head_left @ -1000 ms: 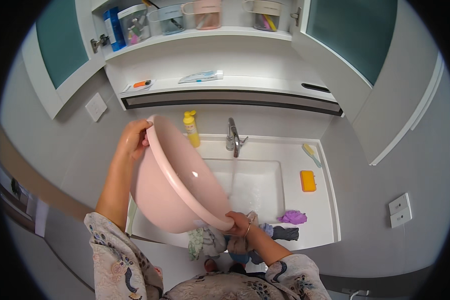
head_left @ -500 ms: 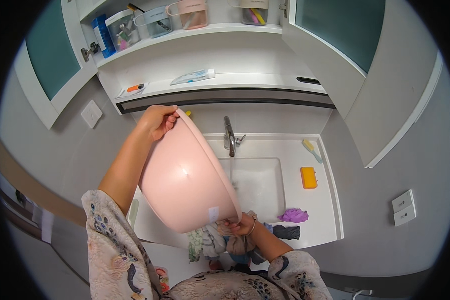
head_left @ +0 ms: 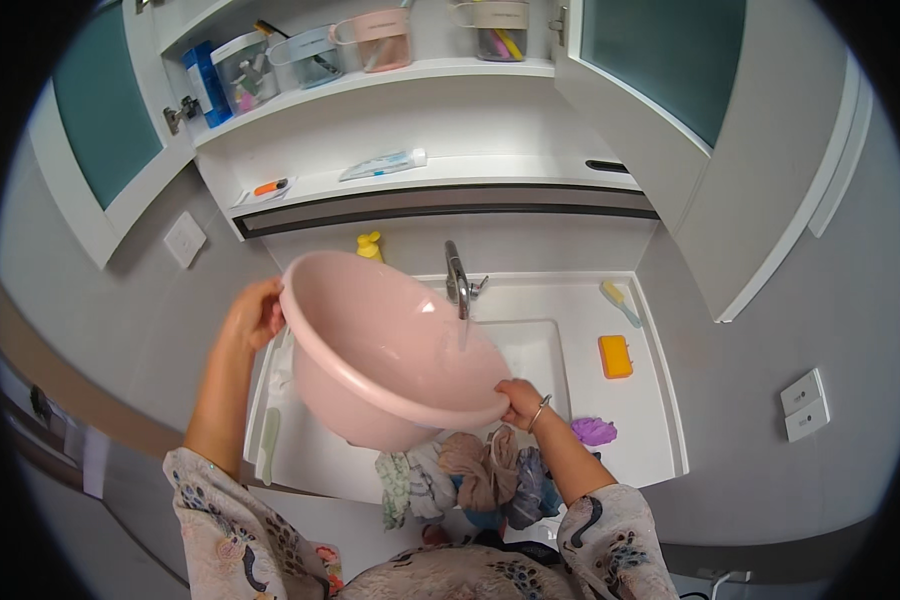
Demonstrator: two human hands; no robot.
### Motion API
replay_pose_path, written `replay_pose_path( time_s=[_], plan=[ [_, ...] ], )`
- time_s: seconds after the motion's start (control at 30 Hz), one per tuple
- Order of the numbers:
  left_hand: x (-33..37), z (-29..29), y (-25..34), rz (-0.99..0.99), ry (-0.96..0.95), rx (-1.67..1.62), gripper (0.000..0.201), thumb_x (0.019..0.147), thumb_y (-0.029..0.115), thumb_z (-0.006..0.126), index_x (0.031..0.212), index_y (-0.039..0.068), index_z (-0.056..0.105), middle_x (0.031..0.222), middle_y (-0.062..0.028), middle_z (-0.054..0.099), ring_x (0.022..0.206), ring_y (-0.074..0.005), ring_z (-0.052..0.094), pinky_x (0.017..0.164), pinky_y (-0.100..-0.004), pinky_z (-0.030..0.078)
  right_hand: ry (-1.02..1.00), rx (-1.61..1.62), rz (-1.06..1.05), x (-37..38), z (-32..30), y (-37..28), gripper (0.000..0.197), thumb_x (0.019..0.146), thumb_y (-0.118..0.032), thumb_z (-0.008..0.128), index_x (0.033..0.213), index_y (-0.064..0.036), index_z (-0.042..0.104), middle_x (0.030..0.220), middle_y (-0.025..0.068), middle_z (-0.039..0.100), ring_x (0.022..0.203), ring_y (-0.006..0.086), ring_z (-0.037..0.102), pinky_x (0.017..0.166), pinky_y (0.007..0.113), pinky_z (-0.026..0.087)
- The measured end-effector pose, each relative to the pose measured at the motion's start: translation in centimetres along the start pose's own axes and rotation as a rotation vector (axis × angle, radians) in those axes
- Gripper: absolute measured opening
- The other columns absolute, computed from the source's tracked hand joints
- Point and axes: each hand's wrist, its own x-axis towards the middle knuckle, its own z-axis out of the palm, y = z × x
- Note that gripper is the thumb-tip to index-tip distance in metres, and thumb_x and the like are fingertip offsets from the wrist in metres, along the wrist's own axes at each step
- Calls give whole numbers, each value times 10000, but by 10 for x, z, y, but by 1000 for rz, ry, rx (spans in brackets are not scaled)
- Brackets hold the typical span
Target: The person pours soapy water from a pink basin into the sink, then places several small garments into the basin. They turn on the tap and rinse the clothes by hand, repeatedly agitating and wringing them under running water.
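A large pink basin (head_left: 400, 405) is tilted over the left part of the white sink (head_left: 530, 355), its open mouth toward the tap. My left hand (head_left: 258, 312) grips the rim at the basin's upper left. The fingers of my right hand (head_left: 518, 402), with a bangle on the wrist, are closed on the rim at its lower right. A thin stream of water runs from the chrome tap (head_left: 457, 280) into the basin. Below the basin, several socks or small cloths (head_left: 485, 465) in green, grey, brown and blue hang over the counter's front edge.
Right of the sink lie a yellow brush (head_left: 620, 302), an orange soap bar (head_left: 615, 356) and a purple mesh puff (head_left: 594, 431). A yellow bottle (head_left: 369, 246) stands behind the basin. Overhead, the cabinet doors (head_left: 660, 130) hang open; a toothpaste tube (head_left: 383, 165) lies on the lower shelf.
The basin has turned from its side, underside toward me, to mouth upward under the tap. My left hand has come down and left; my right hand has risen a little to the right.
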Motion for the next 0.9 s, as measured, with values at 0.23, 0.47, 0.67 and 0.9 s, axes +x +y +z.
replay_pose_path(
  time_s=[0.23, 0.47, 0.67, 0.9],
  plan=[
    [-13, -76, -84, -20, 174, 47, 135, 855, 158, 494, 915, 61, 566, 608, 26, 517, 416, -39, 387, 339, -160, 327, 192, -315, -349, -20, 21, -39, 298, 777, -81, 499, 1029, 66, 437, 658, 106, 542, 381, 141, 446, 290, 256, 312],
    [-11, -91, -130, -85, 287, 335, 319, 825, 172, 610, 1116, 47, 571, 760, -11, 629, 547, -66, 540, 467, -186, 434, 254, -453, -502, -21, 22, -35, 382, 775, -81, 499, 1117, 62, 406, 709, 120, 569, 411, 151, 495, 311, 260, 360],
    [-11, -83, -143, 0, 267, 230, 374, 805, 122, 623, 1161, 38, 543, 749, -15, 630, 602, -85, 579, 515, -207, 466, 239, -455, -574, -16, 6, -26, 472, 774, -72, 515, 1210, 42, 374, 843, 125, 589, 497, 155, 555, 341, 262, 407],
    [-22, -77, -140, 85, 260, 154, 421, 788, 91, 632, 1185, 33, 504, 713, -10, 621, 573, -74, 559, 508, -195, 445, 111, -416, -725, 20, -18, -11, 515, 804, -32, 513, 1277, 21, 316, 1075, 145, 561, 906, 199, 596, 739, 294, 510]
  ],
)
